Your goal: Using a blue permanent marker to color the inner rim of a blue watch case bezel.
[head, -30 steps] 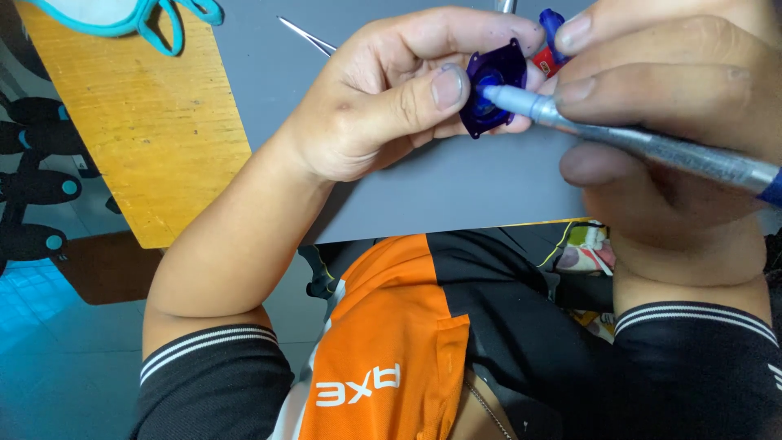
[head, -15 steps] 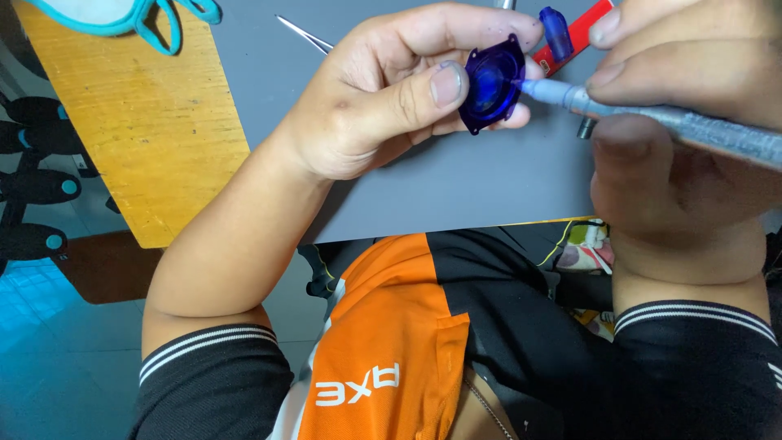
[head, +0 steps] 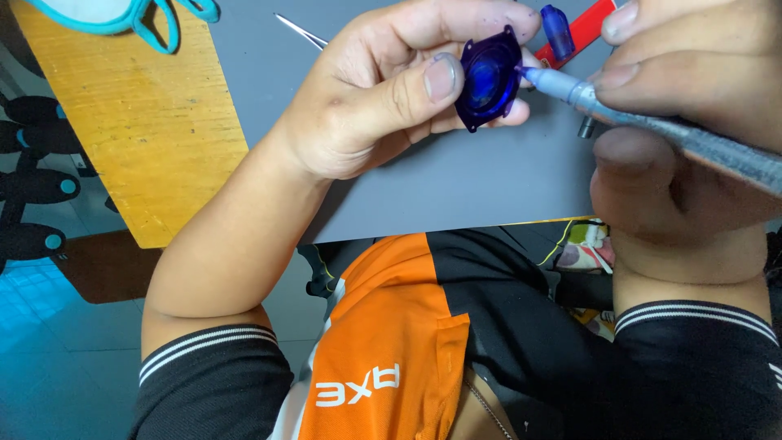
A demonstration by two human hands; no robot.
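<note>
My left hand (head: 383, 90) pinches a small dark blue translucent plastic part (head: 487, 80), squarish with a round dished centre, between thumb and fingers above a grey mat (head: 456, 179). My right hand (head: 692, 106) grips a grey pen-shaped tool (head: 652, 122) whose tip touches the right edge of the blue part. A small blue cap-shaped piece (head: 557, 21) and a red object (head: 585, 26) lie just behind the blue part on the mat.
A wooden tabletop (head: 130, 122) lies left of the mat, with a teal-rimmed object (head: 122, 16) at its far edge. Thin metal tweezers (head: 300, 31) rest on the mat. A small dark cylinder (head: 585, 127) sits under the tool. Black handles (head: 32, 187) line the left.
The blue part has turned slightly in my left hand and sits a little higher. The tool tip has shifted from its face to its right edge.
</note>
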